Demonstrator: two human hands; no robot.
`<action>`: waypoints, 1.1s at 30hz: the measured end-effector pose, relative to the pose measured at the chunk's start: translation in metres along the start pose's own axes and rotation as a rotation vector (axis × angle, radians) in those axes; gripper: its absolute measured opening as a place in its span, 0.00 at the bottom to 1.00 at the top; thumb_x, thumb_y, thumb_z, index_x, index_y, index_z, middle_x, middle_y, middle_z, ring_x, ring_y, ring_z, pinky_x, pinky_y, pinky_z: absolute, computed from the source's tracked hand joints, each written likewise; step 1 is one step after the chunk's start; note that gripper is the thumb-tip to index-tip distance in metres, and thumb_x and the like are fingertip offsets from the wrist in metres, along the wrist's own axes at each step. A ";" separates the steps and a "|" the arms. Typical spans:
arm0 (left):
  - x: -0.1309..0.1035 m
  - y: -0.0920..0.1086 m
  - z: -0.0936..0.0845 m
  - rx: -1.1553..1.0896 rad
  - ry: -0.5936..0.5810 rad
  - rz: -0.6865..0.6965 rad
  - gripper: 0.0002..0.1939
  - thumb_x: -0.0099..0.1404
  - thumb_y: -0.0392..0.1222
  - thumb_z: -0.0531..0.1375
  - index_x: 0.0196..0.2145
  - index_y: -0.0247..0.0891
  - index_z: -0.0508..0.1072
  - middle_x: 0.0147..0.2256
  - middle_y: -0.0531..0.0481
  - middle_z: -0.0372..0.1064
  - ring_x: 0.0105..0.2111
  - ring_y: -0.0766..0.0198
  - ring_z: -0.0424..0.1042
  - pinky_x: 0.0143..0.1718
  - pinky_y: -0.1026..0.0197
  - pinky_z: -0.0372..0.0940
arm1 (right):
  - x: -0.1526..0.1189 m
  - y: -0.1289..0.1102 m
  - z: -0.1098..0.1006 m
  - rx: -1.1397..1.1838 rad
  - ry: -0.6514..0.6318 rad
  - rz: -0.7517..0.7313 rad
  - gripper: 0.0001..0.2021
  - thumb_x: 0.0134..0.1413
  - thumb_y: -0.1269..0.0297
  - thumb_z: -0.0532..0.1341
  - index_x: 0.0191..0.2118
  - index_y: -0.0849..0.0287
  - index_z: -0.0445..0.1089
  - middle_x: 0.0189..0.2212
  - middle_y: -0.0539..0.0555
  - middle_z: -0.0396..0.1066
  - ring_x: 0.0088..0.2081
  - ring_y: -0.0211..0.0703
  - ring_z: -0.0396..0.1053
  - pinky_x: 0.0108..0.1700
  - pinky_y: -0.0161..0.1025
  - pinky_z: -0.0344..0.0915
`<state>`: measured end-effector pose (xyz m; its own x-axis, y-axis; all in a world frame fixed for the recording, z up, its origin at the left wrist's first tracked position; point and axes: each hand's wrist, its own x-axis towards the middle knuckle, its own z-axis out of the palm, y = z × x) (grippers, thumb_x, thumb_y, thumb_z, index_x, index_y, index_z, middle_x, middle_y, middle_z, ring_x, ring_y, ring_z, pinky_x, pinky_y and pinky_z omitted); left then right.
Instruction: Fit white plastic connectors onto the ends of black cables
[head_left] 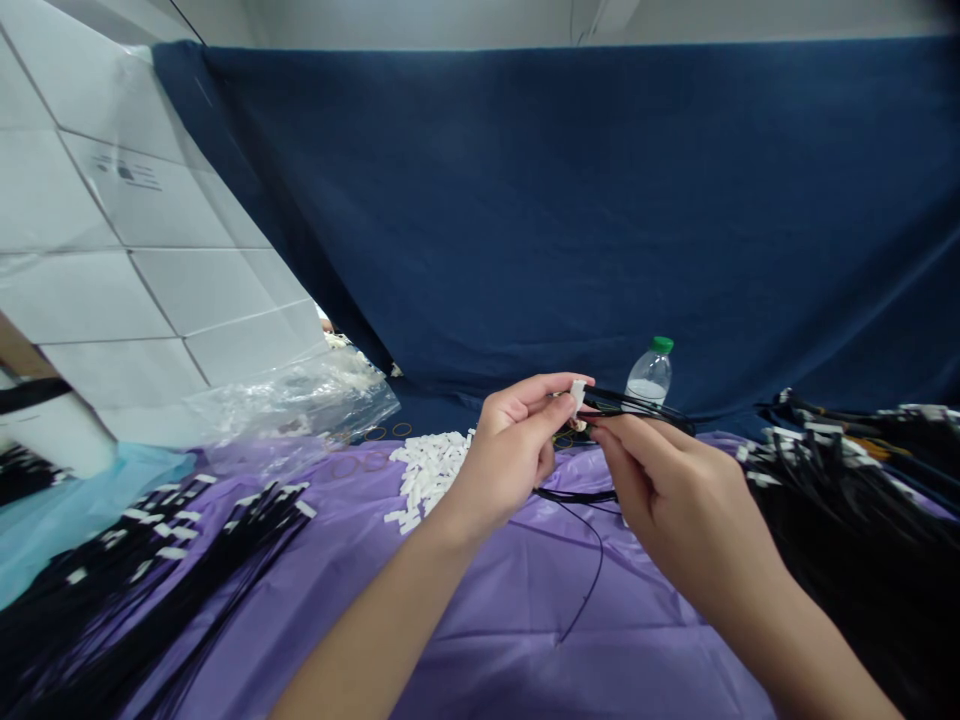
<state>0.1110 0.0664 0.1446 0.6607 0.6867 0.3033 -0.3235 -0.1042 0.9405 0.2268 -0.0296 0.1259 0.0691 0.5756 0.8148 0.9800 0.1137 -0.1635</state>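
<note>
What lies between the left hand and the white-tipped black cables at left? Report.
In the head view, thin tan loops and a pile of white plastic pieces lie between the left hand and cables, on purple sheeting.

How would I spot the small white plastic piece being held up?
Find the big dark blue cloth curtain. Low before it, above the glossy purple sheet, the left hand pinches the small white plastic piece beside thin black wires. Unlike the loose white plastic pieces heaped on the sheet, it is held up.
</note>
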 end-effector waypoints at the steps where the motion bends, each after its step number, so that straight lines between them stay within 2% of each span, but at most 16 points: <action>1: 0.000 -0.001 0.000 -0.001 0.002 0.003 0.12 0.62 0.45 0.60 0.43 0.40 0.76 0.28 0.53 0.69 0.10 0.81 0.50 0.10 0.69 0.42 | 0.000 0.000 0.000 -0.007 0.001 0.000 0.10 0.62 0.67 0.53 0.35 0.61 0.71 0.29 0.56 0.74 0.29 0.43 0.73 0.32 0.36 0.63; 5: -0.001 -0.002 0.001 -0.007 0.008 -0.006 0.12 0.62 0.45 0.60 0.42 0.41 0.76 0.33 0.50 0.71 0.10 0.81 0.50 0.10 0.69 0.42 | -0.001 -0.001 0.001 -0.010 0.007 0.008 0.10 0.62 0.67 0.53 0.34 0.61 0.71 0.28 0.55 0.74 0.29 0.42 0.72 0.32 0.36 0.62; 9: -0.001 -0.003 0.002 -0.017 0.024 -0.014 0.12 0.62 0.45 0.60 0.42 0.41 0.76 0.34 0.50 0.72 0.11 0.81 0.50 0.10 0.69 0.42 | -0.002 -0.002 0.002 -0.018 0.021 0.022 0.10 0.62 0.67 0.53 0.34 0.60 0.71 0.27 0.55 0.74 0.28 0.41 0.71 0.31 0.35 0.61; 15: 0.001 0.000 0.001 -0.028 0.031 -0.042 0.12 0.60 0.45 0.62 0.42 0.39 0.75 0.28 0.53 0.70 0.10 0.80 0.50 0.10 0.69 0.41 | -0.001 -0.006 -0.001 0.037 0.028 0.074 0.10 0.62 0.66 0.54 0.35 0.59 0.71 0.26 0.52 0.72 0.24 0.37 0.67 0.30 0.34 0.59; 24: 0.004 0.005 -0.001 -0.026 0.133 -0.053 0.12 0.60 0.46 0.62 0.39 0.36 0.73 0.29 0.51 0.71 0.09 0.81 0.50 0.10 0.69 0.39 | 0.001 -0.006 -0.010 -0.052 0.240 0.099 0.05 0.60 0.65 0.58 0.35 0.59 0.70 0.25 0.51 0.70 0.22 0.35 0.65 0.26 0.33 0.60; 26: 0.004 0.005 -0.002 -0.022 0.128 -0.055 0.12 0.60 0.46 0.61 0.39 0.36 0.73 0.30 0.51 0.71 0.09 0.81 0.51 0.10 0.69 0.39 | 0.002 -0.004 -0.012 -0.051 0.222 0.065 0.06 0.60 0.66 0.57 0.39 0.59 0.70 0.26 0.51 0.70 0.22 0.34 0.64 0.26 0.33 0.60; 29: 0.004 0.003 -0.002 -0.014 0.086 -0.051 0.13 0.60 0.47 0.62 0.39 0.36 0.73 0.28 0.52 0.70 0.10 0.80 0.52 0.10 0.69 0.41 | 0.001 -0.002 -0.011 -0.036 0.130 -0.014 0.09 0.60 0.66 0.57 0.45 0.57 0.71 0.27 0.50 0.69 0.21 0.33 0.62 0.26 0.33 0.60; 31: 0.003 0.002 -0.001 -0.011 0.069 -0.052 0.13 0.59 0.47 0.63 0.38 0.36 0.73 0.26 0.54 0.68 0.10 0.80 0.51 0.11 0.69 0.42 | 0.000 -0.001 -0.008 -0.038 0.074 -0.018 0.10 0.61 0.65 0.57 0.46 0.56 0.71 0.28 0.50 0.69 0.21 0.32 0.61 0.27 0.33 0.60; 33: 0.003 0.002 -0.001 -0.014 0.077 -0.053 0.13 0.59 0.46 0.63 0.38 0.36 0.73 0.24 0.55 0.66 0.10 0.80 0.51 0.11 0.69 0.41 | -0.001 -0.002 -0.005 -0.086 0.085 -0.001 0.11 0.60 0.64 0.57 0.46 0.56 0.71 0.29 0.51 0.71 0.21 0.33 0.62 0.27 0.34 0.60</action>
<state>0.1122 0.0688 0.1469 0.6236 0.7440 0.2399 -0.2988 -0.0567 0.9526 0.2261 -0.0344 0.1282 0.0804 0.5040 0.8599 0.9922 0.0417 -0.1172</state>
